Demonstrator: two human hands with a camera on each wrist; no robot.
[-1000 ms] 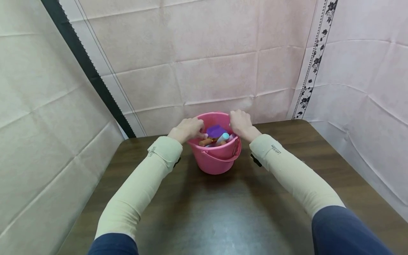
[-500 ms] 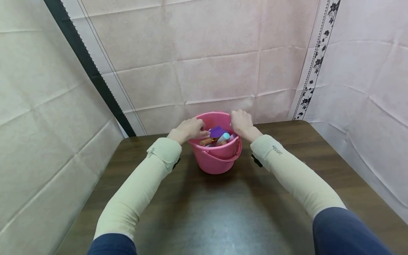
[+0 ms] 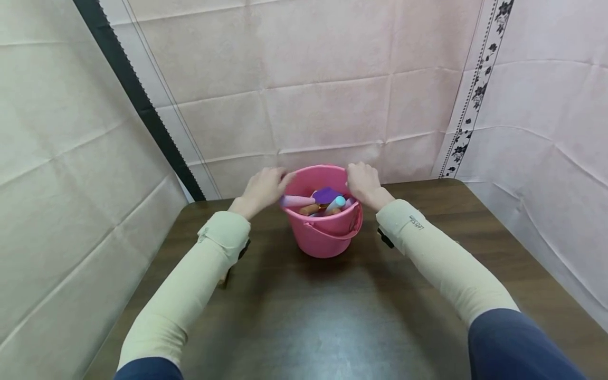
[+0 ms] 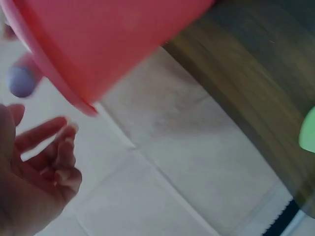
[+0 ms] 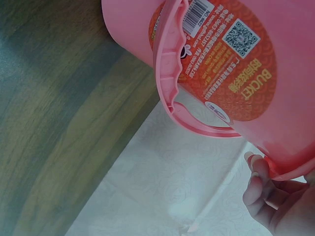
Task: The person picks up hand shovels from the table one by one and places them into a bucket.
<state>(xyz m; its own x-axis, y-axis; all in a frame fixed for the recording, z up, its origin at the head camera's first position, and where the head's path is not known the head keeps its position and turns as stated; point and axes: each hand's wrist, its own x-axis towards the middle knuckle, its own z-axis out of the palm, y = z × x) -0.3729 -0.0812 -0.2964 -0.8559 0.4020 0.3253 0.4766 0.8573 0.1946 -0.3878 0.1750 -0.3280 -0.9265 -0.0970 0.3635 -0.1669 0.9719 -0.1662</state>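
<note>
A pink bucket point(image 3: 318, 237) stands on the table, its handle point(image 3: 332, 235) hanging down the front. Inside lie a purple piece point(image 3: 326, 195), a light-blue-tipped stick point(image 3: 336, 203) and a brown stick point(image 3: 310, 209). A pink-and-lilac rod-like piece point(image 3: 296, 201) pokes out over the left rim; its rounded lilac end point(image 4: 21, 82) shows in the left wrist view. Just left of the rim is my left hand point(image 3: 264, 189), fingers loosely bent, apart from bucket and rod. My right hand point(image 3: 364, 182) grips the bucket's right rim, fingers curled over it, as the right wrist view confirms.
The brown wooden table point(image 3: 304, 322) meets pale cloth walls point(image 3: 323, 116) at the back and sides. Beside my left forearm a small brownish object point(image 3: 224, 278) is mostly hidden. A light green edge point(image 4: 308, 132) enters the left wrist view at the right.
My left hand has let go of the pink-and-lilac piece and drawn back left, out of the bucket. That piece now juts past the left rim. The right hand stays on the rim.
</note>
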